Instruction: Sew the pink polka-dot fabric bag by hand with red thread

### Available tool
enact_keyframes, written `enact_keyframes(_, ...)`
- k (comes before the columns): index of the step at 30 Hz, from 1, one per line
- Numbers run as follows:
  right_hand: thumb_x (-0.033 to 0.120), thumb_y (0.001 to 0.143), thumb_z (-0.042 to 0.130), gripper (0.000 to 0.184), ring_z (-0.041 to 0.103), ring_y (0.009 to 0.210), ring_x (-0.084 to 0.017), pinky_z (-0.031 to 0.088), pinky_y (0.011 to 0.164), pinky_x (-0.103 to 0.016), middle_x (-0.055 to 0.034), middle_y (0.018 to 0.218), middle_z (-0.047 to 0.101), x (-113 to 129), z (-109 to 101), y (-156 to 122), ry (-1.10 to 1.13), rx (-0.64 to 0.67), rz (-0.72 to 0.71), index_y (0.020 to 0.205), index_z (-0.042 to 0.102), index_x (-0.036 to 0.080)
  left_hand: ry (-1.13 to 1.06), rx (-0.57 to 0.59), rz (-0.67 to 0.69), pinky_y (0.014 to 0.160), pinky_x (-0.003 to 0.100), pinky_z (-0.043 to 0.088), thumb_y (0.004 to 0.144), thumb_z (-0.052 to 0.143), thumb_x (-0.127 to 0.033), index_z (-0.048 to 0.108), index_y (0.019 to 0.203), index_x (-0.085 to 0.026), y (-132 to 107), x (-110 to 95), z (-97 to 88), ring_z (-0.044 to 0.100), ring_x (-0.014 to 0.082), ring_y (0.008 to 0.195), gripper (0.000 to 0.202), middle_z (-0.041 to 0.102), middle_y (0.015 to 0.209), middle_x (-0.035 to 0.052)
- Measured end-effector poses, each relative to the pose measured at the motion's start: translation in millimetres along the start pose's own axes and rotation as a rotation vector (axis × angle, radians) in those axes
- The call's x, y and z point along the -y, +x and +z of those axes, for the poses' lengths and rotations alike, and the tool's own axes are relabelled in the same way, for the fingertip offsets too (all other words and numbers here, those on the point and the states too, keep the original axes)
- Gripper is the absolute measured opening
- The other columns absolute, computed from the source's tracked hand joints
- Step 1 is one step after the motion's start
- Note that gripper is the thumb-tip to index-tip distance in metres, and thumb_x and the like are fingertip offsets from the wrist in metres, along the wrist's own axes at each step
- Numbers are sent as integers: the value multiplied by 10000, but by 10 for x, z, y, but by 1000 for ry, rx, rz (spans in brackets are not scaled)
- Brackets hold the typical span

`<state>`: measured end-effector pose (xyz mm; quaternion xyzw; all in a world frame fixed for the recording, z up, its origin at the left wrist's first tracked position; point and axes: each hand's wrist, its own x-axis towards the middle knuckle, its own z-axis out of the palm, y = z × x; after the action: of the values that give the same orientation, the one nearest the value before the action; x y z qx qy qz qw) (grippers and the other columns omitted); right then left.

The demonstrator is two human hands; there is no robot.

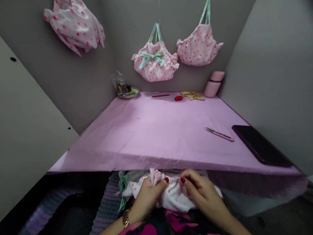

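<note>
A white cloth piece with pink and red dots is bunched in my lap, just below the table's front edge. My left hand grips its gathered edge, the thumb pressed down on top. On the other side, my right hand pinches the same dotted cloth between thumb and fingers. Whether a needle or thread is also in that pinch is too small to tell. Green ribbon ties hang off the cloth's left end. Both hands are close together, with a short stretch of cloth between them.
Thread snips and a black tablet or phone lie on the pink table cover at right. Farther back are a red thread spool, a red pencil, beige pieces, a pink flask and a basket. Dotted items hang above.
</note>
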<state>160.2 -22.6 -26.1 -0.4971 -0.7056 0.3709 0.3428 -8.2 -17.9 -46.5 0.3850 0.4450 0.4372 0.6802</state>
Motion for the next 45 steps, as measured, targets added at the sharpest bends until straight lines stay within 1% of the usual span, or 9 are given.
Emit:
enact_keyframes(4, 196, 845, 399, 172, 527, 652, -143, 370, 595, -213, -10, 713, 580, 77, 22, -3, -56, 103, -88, 829, 569, 183, 15, -4, -7, 618, 255, 371, 667, 592, -312, 543, 721, -117, 5, -20, 6, 449, 125, 595, 209, 520, 641, 10)
enact_keyframes(15, 166, 816, 432, 232, 582, 773, -174, 415, 681, -239, -47, 872, 645, 34, 32, 13, -73, 83, -85, 936, 630, 190, 27, 7, -21, 620, 263, 371, 658, 590, -323, 549, 718, -117, 8, -17, 11, 447, 128, 588, 218, 506, 624, 7)
enact_keyframes(19, 155, 805, 433, 224, 572, 756, -172, 403, 667, -240, -41, 830, 638, 53, 31, 5, -73, 85, -75, 909, 630, 180, 43, 4, -12, 612, 256, 365, 667, 583, -309, 545, 717, -119, 8, 1, 2, 437, 122, 583, 200, 502, 630, 5)
enact_keyframes(21, 169, 808, 432, 220, 547, 644, -152, 383, 580, -224, -24, 718, 614, 41, 40, -2, -83, 79, -57, 939, 609, 171, 47, 5, -3, 599, 248, 360, 665, 587, -308, 542, 702, -124, 7, 7, -3, 433, 118, 573, 193, 498, 619, -2)
enact_keyframes(24, 213, 821, 422, 295, 396, 430, -110, 262, 419, -196, 45, 485, 455, -5, 67, -9, -74, 96, -8, 1097, 508, 154, 43, 21, 5, 595, 243, 357, 663, 588, -311, 547, 712, -127, 4, 8, -9, 441, 120, 576, 194, 510, 629, -1)
enact_keyframes(26, 242, 827, 414, 336, 344, 406, -99, 226, 399, -190, 59, 461, 401, -32, 88, -8, -17, 133, 20, 1144, 463, 140, 42, 33, 7, 596, 243, 356, 664, 585, -319, 552, 722, -127, 2, 5, -10, 445, 122, 580, 203, 518, 639, 3)
enact_keyframes(30, 270, 828, 412, 265, 417, 491, -106, 290, 445, -190, 9, 588, 502, -27, 106, 5, 86, 175, 39, 1018, 525, 123, 99, 24, 8, 566, 232, 341, 655, 585, -343, 530, 654, -136, 3, -6, -8, 414, 110, 548, 214, 481, 593, -15)
enact_keyframes(35, 258, 825, 417, 177, 366, 484, -97, 260, 440, -189, 18, 566, 471, 24, 91, 15, 59, 148, 28, 848, 542, 136, 165, -2, 17, 524, 218, 317, 646, 587, -361, 487, 605, -149, 8, -19, -7, 365, 95, 515, 238, 419, 549, -38)
enact_keyframes(45, 236, 812, 412, 187, 372, 494, -107, 255, 447, -201, 12, 578, 468, 19, 90, 14, 51, 138, 49, 870, 559, 135, 133, -30, -20, 547, 234, 356, 617, 614, -384, 515, 650, -136, -17, -88, 27, 413, 117, 541, 269, 476, 585, -12)
